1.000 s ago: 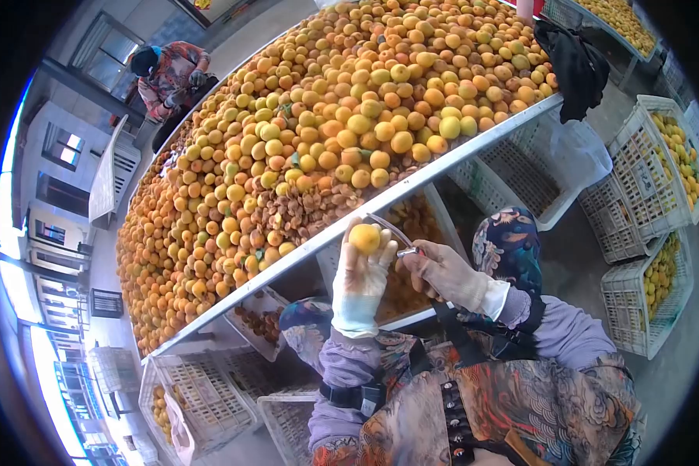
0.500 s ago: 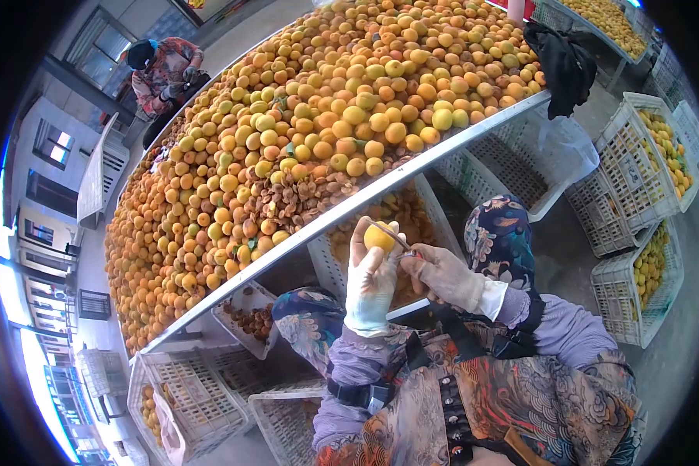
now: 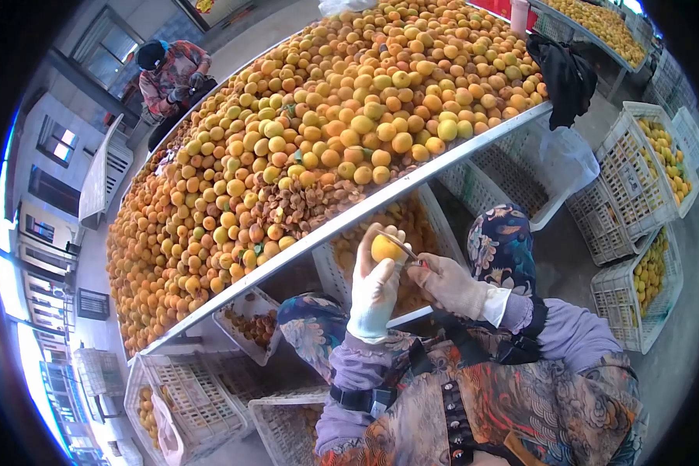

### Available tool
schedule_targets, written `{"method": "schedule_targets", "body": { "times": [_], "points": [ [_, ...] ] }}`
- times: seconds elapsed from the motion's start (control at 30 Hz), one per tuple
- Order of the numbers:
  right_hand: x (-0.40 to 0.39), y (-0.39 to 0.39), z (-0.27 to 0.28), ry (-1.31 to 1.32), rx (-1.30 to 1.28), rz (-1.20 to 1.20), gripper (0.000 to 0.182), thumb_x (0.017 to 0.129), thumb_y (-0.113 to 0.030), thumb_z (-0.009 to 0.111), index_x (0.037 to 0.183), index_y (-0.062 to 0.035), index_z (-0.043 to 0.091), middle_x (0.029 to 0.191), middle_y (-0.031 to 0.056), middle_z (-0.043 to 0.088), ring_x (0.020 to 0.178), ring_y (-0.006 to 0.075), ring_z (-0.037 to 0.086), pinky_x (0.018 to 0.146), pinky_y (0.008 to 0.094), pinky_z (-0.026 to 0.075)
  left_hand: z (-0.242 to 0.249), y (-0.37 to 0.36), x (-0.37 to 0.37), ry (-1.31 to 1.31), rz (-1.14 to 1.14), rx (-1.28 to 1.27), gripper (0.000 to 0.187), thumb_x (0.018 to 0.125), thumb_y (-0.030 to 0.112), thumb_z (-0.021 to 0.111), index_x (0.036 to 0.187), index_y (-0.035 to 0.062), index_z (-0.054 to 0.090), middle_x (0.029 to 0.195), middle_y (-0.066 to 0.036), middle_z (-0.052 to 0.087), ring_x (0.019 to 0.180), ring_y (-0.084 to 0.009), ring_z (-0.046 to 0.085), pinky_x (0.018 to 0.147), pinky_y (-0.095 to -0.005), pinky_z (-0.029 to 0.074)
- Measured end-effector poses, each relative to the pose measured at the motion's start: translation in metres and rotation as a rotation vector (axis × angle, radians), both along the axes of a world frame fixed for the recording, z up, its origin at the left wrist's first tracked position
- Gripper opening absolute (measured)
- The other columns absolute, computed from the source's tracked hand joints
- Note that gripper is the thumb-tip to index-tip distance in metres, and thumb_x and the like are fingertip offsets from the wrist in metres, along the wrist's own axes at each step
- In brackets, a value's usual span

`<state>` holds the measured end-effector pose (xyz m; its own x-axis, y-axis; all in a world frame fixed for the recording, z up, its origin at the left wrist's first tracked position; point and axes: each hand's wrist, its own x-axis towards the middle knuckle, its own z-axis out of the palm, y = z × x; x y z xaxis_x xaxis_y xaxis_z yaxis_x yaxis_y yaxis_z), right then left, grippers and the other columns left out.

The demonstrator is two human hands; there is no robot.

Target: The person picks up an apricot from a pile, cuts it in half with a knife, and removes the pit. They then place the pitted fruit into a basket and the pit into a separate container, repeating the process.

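Observation:
A yellow apricot (image 3: 386, 248) sits in the fingers of my gloved left hand (image 3: 374, 293), which is closed around it. My gloved right hand (image 3: 452, 286) grips a small knife (image 3: 400, 244), and its thin blade lies against the upper side of the apricot. Most of the handle is hidden by my fingers. Below both hands stands a white crate (image 3: 331, 273) holding orange fruit pieces. Beside them, whole apricots (image 3: 318, 116) are heaped on a metal-edged table (image 3: 349, 211), with a patch of brown pits or scraps (image 3: 299, 206) near its edge.
Crates of apricots (image 3: 633, 175) are stacked at the right. More crates (image 3: 198, 388) stand at the lower left, and a small bin of brown scraps (image 3: 255, 325) is under the table. Black cloth (image 3: 561, 78) hangs over the table's corner. Another person (image 3: 172, 78) sits across the pile.
The knife blade has shifted across the top of the apricot, and its angle has changed. Both hands appear slightly further right and lower, while the whole view has also moved a little.

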<state>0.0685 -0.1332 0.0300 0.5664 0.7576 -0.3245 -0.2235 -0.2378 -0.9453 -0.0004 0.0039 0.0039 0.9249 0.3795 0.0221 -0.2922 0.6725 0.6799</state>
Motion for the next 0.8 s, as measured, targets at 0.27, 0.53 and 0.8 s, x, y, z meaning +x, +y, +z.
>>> {"method": "schedule_targets", "body": {
  "times": [0.27, 0.53, 0.8],
  "points": [
    [-0.008, 0.009, -0.052, -0.191, 0.145, -0.155, 0.031, 0.095, -0.025, 0.050, 0.110, 0.0023, 0.054, 0.087, 0.0040, 0.060, 0.077, 0.0088, 0.052, 0.071, 0.0246, 0.044, -0.001, -0.013, 0.005, 0.052, -0.032, 0.040, 0.059, 0.089, 0.014, 0.057, 0.138, 0.0012, 0.027, 0.133, -0.016, 0.043, 0.125, -0.0284, 0.043, 0.104, -0.0381, 0.037],
    [0.021, 0.006, 0.006, 0.058, -0.142, 0.063, 0.032, 0.094, -0.026, 0.051, 0.107, 0.0024, 0.055, 0.088, 0.0053, 0.061, 0.079, 0.0103, 0.053, 0.071, 0.0254, 0.045, -0.005, 0.009, 0.009, 0.238, -0.046, 0.510, 0.041, 0.091, 0.014, 0.054, 0.128, 0.0008, 0.042, 0.117, -0.011, 0.055, 0.107, -0.0169, 0.052, 0.095, -0.0280, 0.041],
    [-0.003, 0.014, -0.062, -0.019, 0.088, -0.133, 0.033, 0.095, -0.028, 0.051, 0.108, 0.0015, 0.056, 0.089, 0.0099, 0.062, 0.084, 0.0145, 0.057, 0.079, 0.0282, 0.045, -0.027, -0.018, 0.014, 0.242, -0.055, 0.130, 0.046, 0.097, 0.031, 0.043, 0.134, 0.0041, 0.035, 0.125, -0.016, 0.052, 0.116, -0.0258, 0.051, 0.099, -0.0366, 0.040]
  ]
}}
